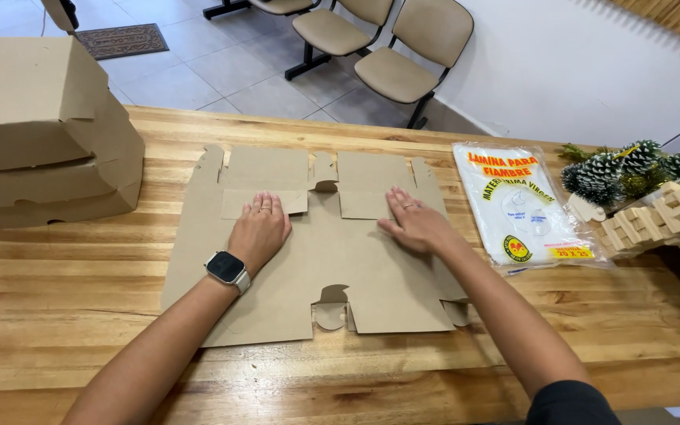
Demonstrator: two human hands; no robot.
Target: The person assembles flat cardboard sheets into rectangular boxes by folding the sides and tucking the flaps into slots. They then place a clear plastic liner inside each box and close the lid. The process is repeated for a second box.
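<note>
Nothing is gripped: both hands are laid palm down, fingers straight and close together, on a flat cardboard sheet (316, 252). Left hand (260, 228) is pressed on the sheet's left half, fingertips at a folded flap near the far edge; a ring is worn on one finger and a dark watch (227, 268) on the wrist. Right hand (415, 223) is pressed on the right half, fingers angled toward the far left, a ring also seen. Both forearms are stretched forward from the near edge of the wooden table (57, 315).

Brown and die-cut, the sheet is spread unfolded at the middle of the table, with notched tabs along its far and near edges. Folded cardboard boxes (37, 134) are stacked at the far left corner. A clear bag of plastic sheets (521, 205) is lying just right of the cardboard, with frosted pine cones (619, 169) and small wooden blocks (655, 216) beyond it, toward the right edge.
</note>
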